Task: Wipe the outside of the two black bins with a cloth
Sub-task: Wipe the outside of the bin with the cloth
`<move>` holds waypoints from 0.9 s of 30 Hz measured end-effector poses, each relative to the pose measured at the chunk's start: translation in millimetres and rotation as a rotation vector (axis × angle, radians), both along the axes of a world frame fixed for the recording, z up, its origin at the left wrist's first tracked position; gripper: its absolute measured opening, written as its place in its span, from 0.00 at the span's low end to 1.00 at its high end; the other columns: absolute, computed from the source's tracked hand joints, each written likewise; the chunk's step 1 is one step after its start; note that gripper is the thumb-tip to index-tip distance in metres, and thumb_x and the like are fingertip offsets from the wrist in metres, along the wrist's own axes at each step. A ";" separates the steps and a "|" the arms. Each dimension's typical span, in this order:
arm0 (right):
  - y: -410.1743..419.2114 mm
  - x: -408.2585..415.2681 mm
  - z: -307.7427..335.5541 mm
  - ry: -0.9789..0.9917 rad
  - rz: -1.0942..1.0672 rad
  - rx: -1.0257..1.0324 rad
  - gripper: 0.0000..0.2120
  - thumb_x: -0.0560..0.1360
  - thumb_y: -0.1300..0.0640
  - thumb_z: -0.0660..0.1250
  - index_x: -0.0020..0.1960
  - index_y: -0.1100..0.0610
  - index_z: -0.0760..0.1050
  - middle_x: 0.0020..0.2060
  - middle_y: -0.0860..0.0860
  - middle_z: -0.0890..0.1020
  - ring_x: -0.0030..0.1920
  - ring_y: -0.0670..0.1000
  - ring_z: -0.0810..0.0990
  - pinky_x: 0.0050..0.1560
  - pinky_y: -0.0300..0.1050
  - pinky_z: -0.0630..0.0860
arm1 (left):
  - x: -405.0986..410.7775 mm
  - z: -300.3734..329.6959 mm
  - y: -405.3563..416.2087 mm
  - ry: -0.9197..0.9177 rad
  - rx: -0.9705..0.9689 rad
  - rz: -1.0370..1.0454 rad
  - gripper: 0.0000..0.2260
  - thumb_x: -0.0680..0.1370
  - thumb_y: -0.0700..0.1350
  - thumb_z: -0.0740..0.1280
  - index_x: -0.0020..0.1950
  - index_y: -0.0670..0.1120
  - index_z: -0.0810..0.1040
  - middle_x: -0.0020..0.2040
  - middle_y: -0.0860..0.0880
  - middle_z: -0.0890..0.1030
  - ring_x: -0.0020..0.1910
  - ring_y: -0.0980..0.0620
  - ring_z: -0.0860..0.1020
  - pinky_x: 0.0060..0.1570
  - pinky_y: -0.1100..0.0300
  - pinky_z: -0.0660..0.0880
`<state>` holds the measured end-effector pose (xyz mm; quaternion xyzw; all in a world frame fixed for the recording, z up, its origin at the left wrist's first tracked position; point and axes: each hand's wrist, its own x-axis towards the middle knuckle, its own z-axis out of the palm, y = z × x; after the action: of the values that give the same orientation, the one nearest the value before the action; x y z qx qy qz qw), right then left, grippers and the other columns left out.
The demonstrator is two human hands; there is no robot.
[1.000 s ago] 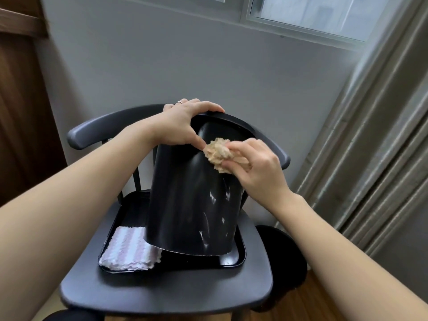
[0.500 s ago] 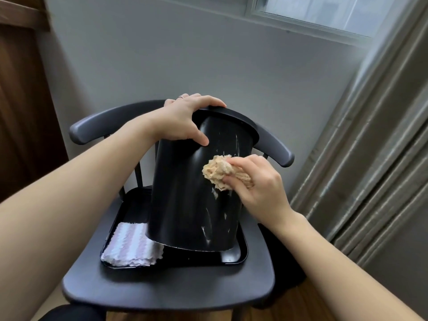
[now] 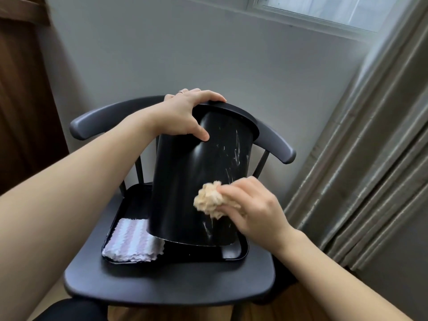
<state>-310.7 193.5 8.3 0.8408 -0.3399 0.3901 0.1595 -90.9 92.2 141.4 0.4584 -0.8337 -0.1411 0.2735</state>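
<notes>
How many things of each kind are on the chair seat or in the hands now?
Black bin: 1, tilted, left hand holding its rim
Black tray: 1
Cloths: 2, a beige cloth in the grip of the right hand and a striped cloth in the tray
Total: 4

I see a dark chair (image 3: 166, 283) with a curved backrest standing before a plain grey wall (image 3: 162, 49). A window (image 3: 335, 8) at upper right admits daylight. Grey-beige curtains (image 3: 370, 158) hang at right; a brown wooden door (image 3: 20, 112) stands at left; the floor (image 3: 289, 306) is wood.
</notes>
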 end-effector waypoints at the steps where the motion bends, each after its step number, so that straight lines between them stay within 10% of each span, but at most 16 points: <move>1: -3.2 1.4 4.1 -0.049 -0.035 0.004 0.12 0.73 0.57 0.76 0.54 0.61 0.83 0.42 0.54 0.81 0.39 0.58 0.77 0.39 0.53 0.78 | -0.1 -0.1 0.0 -0.001 -0.003 0.000 0.36 0.71 0.44 0.78 0.71 0.70 0.68 0.64 0.61 0.69 0.67 0.55 0.60 0.64 0.59 0.54; 10: 23.7 -3.2 -31.0 0.187 0.167 0.078 0.07 0.76 0.58 0.70 0.52 0.60 0.83 0.41 0.53 0.80 0.38 0.56 0.76 0.34 0.49 0.77 | 1.4 -0.8 -2.8 0.015 0.024 0.010 0.36 0.71 0.45 0.78 0.70 0.72 0.68 0.63 0.61 0.69 0.68 0.51 0.61 0.65 0.58 0.56; 20: -38.7 4.8 44.9 -0.194 -0.120 0.003 0.13 0.74 0.57 0.75 0.56 0.59 0.82 0.45 0.53 0.82 0.45 0.57 0.78 0.48 0.53 0.76 | 0.0 -1.6 -1.7 -0.011 -0.014 -0.014 0.36 0.70 0.45 0.79 0.70 0.72 0.68 0.63 0.60 0.70 0.65 0.55 0.59 0.63 0.59 0.54; 27: -24.6 -0.7 21.6 -0.004 0.056 0.012 0.11 0.73 0.56 0.74 0.53 0.61 0.82 0.42 0.54 0.81 0.41 0.57 0.78 0.43 0.53 0.78 | 1.3 -1.8 -5.6 -0.020 -0.015 -0.021 0.36 0.70 0.45 0.79 0.70 0.72 0.68 0.65 0.59 0.71 0.70 0.53 0.60 0.65 0.59 0.54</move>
<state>-311.4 168.9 29.9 0.8501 -0.3190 0.3941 0.1425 -89.5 86.6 139.6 0.4490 -0.8422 -0.1331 0.2673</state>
